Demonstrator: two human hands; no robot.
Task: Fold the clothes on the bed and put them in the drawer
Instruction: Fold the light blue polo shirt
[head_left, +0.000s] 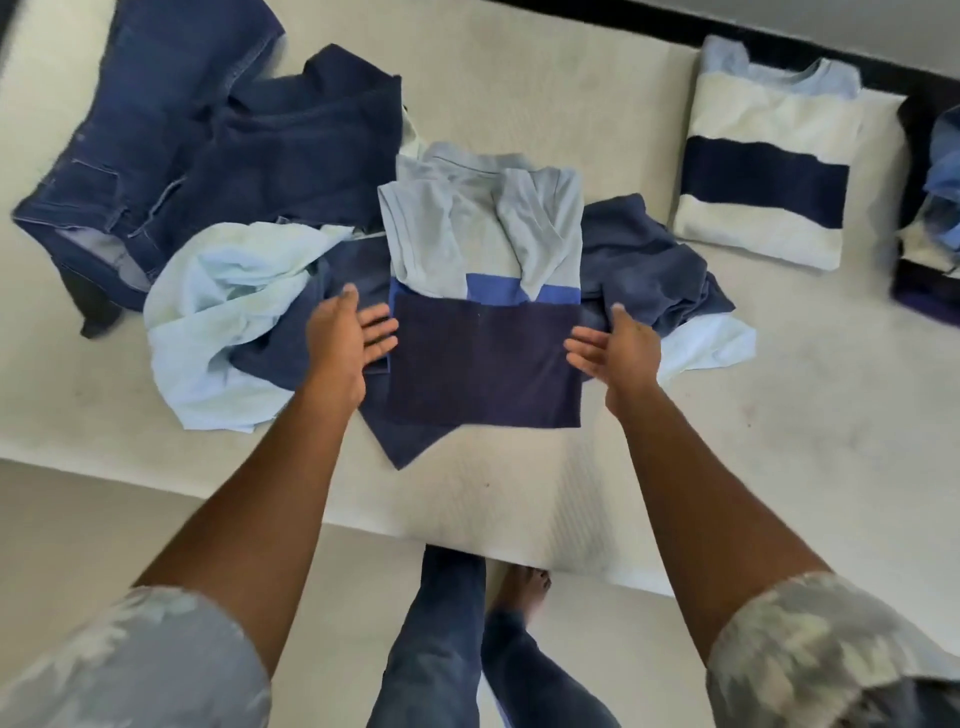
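Two hands (347, 340) (615, 347) beside one half-folded shirt (483, 358)

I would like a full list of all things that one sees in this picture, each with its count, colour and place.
bed: one, cream, under all the clothes
half-folded shirt: one, grey-blue, blue and dark navy, middle, on top of other clothes
folded striped shirt: one, white, navy and pale blue, right
jeans: one pair, blue denim, far left
loose navy clothes: count unclear, navy, around and under the half-folded shirt
pale blue garment: one, crumpled, left of middle
pile: one, blue and dark, blurred, right edge
floor: beige, near side
left hand: open, at the shirt's left edge
right hand: open, at its right edge
legs: two, blue trousers, bottom
sleeves: two, patterned grey, bottom corners
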